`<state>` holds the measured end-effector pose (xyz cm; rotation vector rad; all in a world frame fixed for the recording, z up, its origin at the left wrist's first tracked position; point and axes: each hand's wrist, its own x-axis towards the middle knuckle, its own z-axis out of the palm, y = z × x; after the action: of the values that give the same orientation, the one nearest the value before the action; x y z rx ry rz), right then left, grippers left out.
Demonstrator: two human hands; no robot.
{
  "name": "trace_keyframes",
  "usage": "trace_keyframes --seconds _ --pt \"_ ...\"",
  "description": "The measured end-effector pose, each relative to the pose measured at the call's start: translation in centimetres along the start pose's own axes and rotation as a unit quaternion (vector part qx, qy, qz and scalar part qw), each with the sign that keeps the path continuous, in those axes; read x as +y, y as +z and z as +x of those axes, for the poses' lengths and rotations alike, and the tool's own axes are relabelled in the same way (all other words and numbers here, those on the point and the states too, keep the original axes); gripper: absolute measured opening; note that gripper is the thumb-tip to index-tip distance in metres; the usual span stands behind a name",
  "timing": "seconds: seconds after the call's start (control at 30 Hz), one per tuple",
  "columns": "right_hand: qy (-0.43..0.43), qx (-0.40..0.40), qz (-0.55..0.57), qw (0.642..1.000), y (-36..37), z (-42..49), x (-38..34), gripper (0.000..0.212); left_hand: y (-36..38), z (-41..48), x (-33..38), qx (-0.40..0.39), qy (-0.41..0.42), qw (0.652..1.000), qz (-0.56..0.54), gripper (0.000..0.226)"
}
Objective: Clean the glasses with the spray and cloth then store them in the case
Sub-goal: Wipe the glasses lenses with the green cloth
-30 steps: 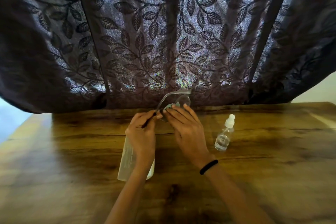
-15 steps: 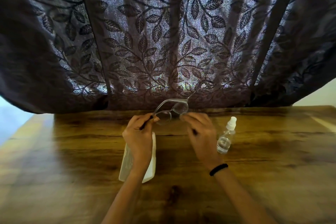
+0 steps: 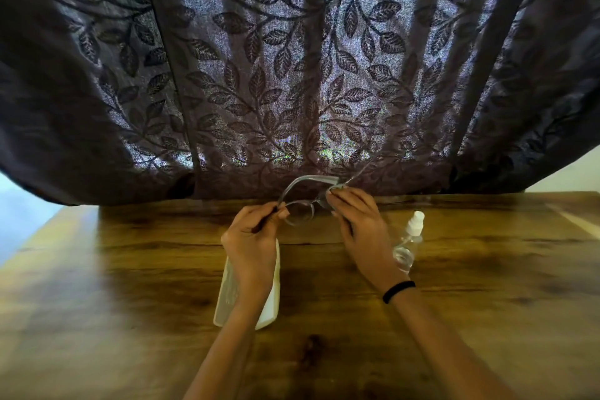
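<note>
Above the far middle of the surface (image 3: 487, 269), before a dark curtain (image 3: 292, 58), the glasses (image 3: 303, 204) are held off the wood by both hands; the left hand (image 3: 251, 240) is closed on one side of the frame, the right hand (image 3: 360, 221) pinched on the other, near the hinge. No cloth can be made out — whether one is tucked under the right fingers cannot be told. The spray (image 3: 409, 242) stands upright just right of the right hand, untouched; the case (image 3: 271, 305) lies on the surface beneath the left wrist, apparently open. Wiping looks finished or nearly so, and folding the temples seems to be in hand; next, the arms must be folded flat and the glasses lowered into the case.
</note>
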<state>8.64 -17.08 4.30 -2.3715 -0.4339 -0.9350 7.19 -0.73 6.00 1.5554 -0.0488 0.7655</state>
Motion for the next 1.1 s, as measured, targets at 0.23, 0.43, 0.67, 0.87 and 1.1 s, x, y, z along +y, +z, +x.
trace_keyframes --seconds 0.23,0.43,0.67,0.87,1.1 --pt "-0.015 0.006 0.032 0.999 0.2 -0.2 -0.3 0.042 0.1 -0.2 0.0 0.001 -0.002 1.0 -0.002 0.027" --pt "0.002 0.006 -0.083 0.996 -0.1 -0.1 0.9 0.04 0.1 -0.2 0.0 -0.004 0.002 1.0 -0.007 0.029" --pt "0.032 0.002 0.087 0.996 0.6 0.2 0.0 0.042 0.5 -0.3 -0.1 0.008 -0.001 1.0 -0.014 0.035" --pt "0.036 0.005 0.09 0.995 0.8 0.1 0.0 0.047 0.4 -0.4 -0.4 0.019 -0.016 1.0 -0.011 0.028" --pt "0.02 -0.014 -0.18 0.983 0.6 -0.1 0.6 0.039 0.4 -0.1 -0.2 0.01 0.01 1.0 0.009 0.021"
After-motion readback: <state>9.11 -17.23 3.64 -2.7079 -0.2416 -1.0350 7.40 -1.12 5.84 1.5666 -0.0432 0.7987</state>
